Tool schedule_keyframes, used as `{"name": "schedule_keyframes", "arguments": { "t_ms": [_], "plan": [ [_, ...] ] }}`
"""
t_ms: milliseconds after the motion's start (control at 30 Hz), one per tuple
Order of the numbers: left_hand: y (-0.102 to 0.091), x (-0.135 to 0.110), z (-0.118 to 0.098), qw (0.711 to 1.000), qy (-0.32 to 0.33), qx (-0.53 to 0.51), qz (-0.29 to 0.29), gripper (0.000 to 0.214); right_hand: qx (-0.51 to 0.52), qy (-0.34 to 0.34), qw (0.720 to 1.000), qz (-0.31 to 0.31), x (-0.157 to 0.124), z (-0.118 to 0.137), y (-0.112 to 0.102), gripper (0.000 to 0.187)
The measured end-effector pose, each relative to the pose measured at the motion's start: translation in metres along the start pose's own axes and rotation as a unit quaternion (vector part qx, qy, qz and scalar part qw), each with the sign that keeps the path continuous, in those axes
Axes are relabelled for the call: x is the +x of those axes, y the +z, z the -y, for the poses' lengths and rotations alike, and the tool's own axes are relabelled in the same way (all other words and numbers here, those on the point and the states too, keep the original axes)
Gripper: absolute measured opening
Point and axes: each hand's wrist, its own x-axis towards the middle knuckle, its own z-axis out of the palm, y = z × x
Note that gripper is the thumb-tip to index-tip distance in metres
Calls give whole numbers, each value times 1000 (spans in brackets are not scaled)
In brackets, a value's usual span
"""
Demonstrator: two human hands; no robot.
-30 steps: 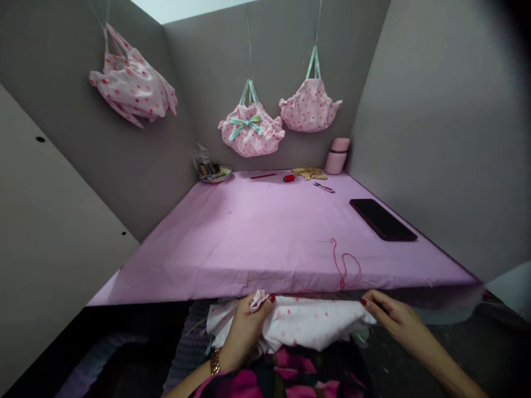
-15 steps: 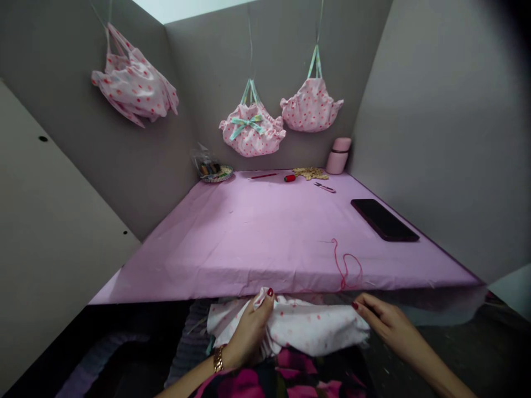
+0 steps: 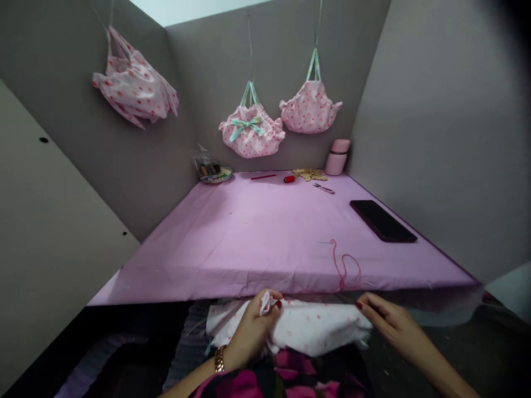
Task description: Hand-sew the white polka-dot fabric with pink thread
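Note:
A white fabric piece with pink dots (image 3: 313, 326) stretches over the lap at the table's front edge. My left hand (image 3: 258, 323) grips it, a fold of cloth poking out between thumb and fingers. At the cloth's right end, my right hand (image 3: 384, 314) pinches the edge between thumb and fingertips. Beyond the hands, a pink thread (image 3: 342, 265) lies in loose curves on the table and trails over the front edge toward the cloth. A thin needle (image 3: 324, 242) rests at the thread's far end.
The table (image 3: 232, 232) has a pink cover. A black phone (image 3: 382, 221) lies at right. Toward the back are thread snips (image 3: 324, 188), a red spool (image 3: 289, 179), a pencil (image 3: 262, 177), a basket (image 3: 218, 176) and a pink flask (image 3: 337, 157). Dotted fabric pieces (image 3: 252, 132) hang above.
My left hand has shifted its grip: the fingers now curl over the fold and the thumb has moved slightly right and down. My right hand keeps its pinch, almost unmoved.

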Motion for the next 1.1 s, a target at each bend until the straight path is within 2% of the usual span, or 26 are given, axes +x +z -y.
{"name": "schedule_keyframes", "arguments": {
  "t_ms": [100,267,500,567,633,733,833,967,1100],
  "plan": [
    [-1,1,0,1000,3,21,12,19,6,-1,1000,-5,0,2,-3,32],
    [0,3,0,998,18,63,-19,26,24,-1,1000,-14,-2,9,-11,30],
    [-2,4,2,993,31,116,-7,30,25,-12,999,29,-2,-1,3,28],
    [-3,5,2,993,31,111,-6,30,15,-16,1000,3,-1,4,-3,25],
    [-3,5,1,994,27,103,-3,29,4,-27,998,-50,4,18,-18,21],
    [-2,6,-2,994,25,109,16,28,-44,-54,987,-143,27,48,-42,23],
    [-1,7,-4,992,28,122,32,30,-91,-86,980,-152,66,69,-52,20],
    [-7,8,-4,990,30,132,25,36,-114,-86,979,-144,111,71,-38,8],
    [-11,9,-4,991,23,131,22,38,-88,-73,979,-168,122,65,-22,11]
  ]
}}
